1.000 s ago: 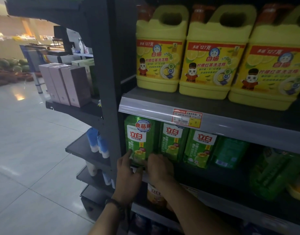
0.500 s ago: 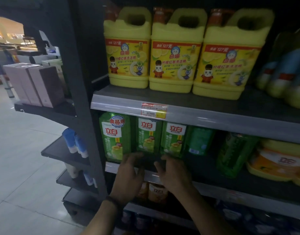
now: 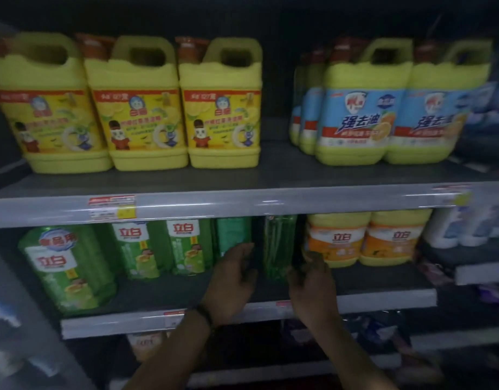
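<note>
A row of green dish-soap bottles stands on the lower shelf (image 3: 383, 298). Both my hands reach in on either side of one turned green bottle (image 3: 279, 246) that shows no front label. My left hand (image 3: 234, 280) is just left of it with fingers spread and relaxed, beside a teal-green bottle (image 3: 232, 235). My right hand (image 3: 313, 280) is at the bottle's lower right with fingers loosely curved. The picture is blurred, so I cannot tell whether either hand touches the bottle.
Green labelled bottles (image 3: 183, 249) fill the shelf's left part, a large one (image 3: 65, 266) nearest. Orange-and-yellow jugs (image 3: 361, 240) stand to the right. The upper shelf (image 3: 242, 204) carries yellow jugs (image 3: 223, 114) and blue-labelled jugs (image 3: 358, 119). More goods sit on lower shelves.
The view and both hands have shifted right along the lower shelf, from the labelled green bottles at the left end to the turned green bottle near the orange jugs.
</note>
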Action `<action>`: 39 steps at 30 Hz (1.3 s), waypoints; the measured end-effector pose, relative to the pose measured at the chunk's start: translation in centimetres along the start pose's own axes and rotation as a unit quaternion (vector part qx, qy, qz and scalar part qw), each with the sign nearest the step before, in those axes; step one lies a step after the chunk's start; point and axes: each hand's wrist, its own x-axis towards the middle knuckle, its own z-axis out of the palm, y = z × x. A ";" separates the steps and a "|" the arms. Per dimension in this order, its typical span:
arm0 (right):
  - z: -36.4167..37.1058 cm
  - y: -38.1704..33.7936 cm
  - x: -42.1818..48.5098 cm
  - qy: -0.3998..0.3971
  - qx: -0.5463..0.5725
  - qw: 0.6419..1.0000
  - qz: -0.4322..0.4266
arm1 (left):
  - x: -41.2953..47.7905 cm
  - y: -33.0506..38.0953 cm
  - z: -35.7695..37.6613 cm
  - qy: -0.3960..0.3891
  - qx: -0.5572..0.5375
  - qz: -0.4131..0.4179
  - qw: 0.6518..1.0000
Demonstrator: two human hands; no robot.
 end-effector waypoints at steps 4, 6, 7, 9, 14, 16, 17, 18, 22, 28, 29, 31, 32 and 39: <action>0.2 -0.1 1.5 -0.035 0.018 0.999 -0.014 | 2.1 1.5 1.8 -0.028 -0.009 0.001 1.000; 0.4 -0.1 1.9 -0.071 0.022 0.997 -0.019 | 2.5 2.6 2.3 -0.027 -0.036 -0.018 0.999; 0.6 -0.2 2.1 -0.080 0.028 0.996 -0.018 | 2.6 3.4 2.3 -0.024 -0.055 -0.029 0.998; 0.9 -0.7 2.4 -0.084 0.041 0.996 -0.014 | 2.6 5.0 2.4 -0.024 -0.106 -0.041 0.993; 1.8 -1.8 3.1 -0.101 0.055 0.993 0.012 | 2.3 5.5 2.4 -0.036 -0.163 -0.052 0.985; 2.0 -1.8 3.5 -0.094 0.023 0.995 0.016 | 2.1 4.9 2.6 -0.045 -0.166 -0.062 0.983; 2.0 -1.8 3.8 -0.087 0.007 0.996 0.015 | 2.0 4.5 2.7 -0.050 -0.164 -0.068 0.983; 1.7 -1.8 4.1 -0.086 -0.005 0.996 0.020 | 1.9 4.0 2.8 -0.051 -0.161 -0.072 0.983; 1.4 -0.3 5.9 -0.116 -0.019 0.993 -0.003 | 1.6 3.1 2.2 -0.055 -0.128 -0.060 0.988; -0.6 0.1 6.8 -0.189 0.022 0.981 -0.030 | 3.9 2.6 1.2 0.007 -0.043 -0.069 0.997; -0.6 0.3 6.9 -0.201 0.025 0.979 -0.026 | 4.2 2.6 1.3 -0.017 -0.044 -0.080 0.996; -1.0 0.4 6.8 -0.228 0.020 0.973 -0.017 | 4.5 2.4 1.6 -0.092 -0.063 -0.092 0.989; -1.2 0.3 6.8 -0.241 0.008 0.970 -0.017 | 4.6 2.2 1.8 -0.120 -0.071 -0.100 0.985; -0.9 0.0 5.3 -0.188 -0.079 0.978 -0.032 | 3.0 2.5 2.2 -0.098 -0.094 -0.086 0.987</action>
